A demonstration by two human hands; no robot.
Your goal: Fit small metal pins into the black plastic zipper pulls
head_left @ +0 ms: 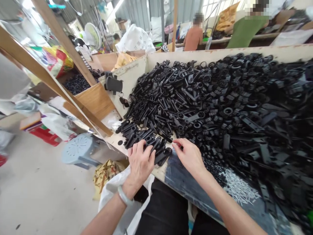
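My left hand (140, 160) rests on a row of long black plastic parts (132, 130) with ring-shaped ends, its fingers curled over them at the table's near edge. To its right, my right hand (188, 155) has thumb and forefinger drawn together just above the bench. Whatever they pinch, if anything, is too small to make out. One black part (164, 156) with a round end lies between the two hands. Behind both hands rises a large heap of loose black plastic parts (195, 88), several kinds mixed together.
Small silver pins (241, 186) lie piled beside my right forearm, on a dark mat (179, 173). A white sack (112, 195) hangs below the table edge. On the left are a blue-grey stool (79, 148) and a wooden post (66, 42). Two people work in the background.
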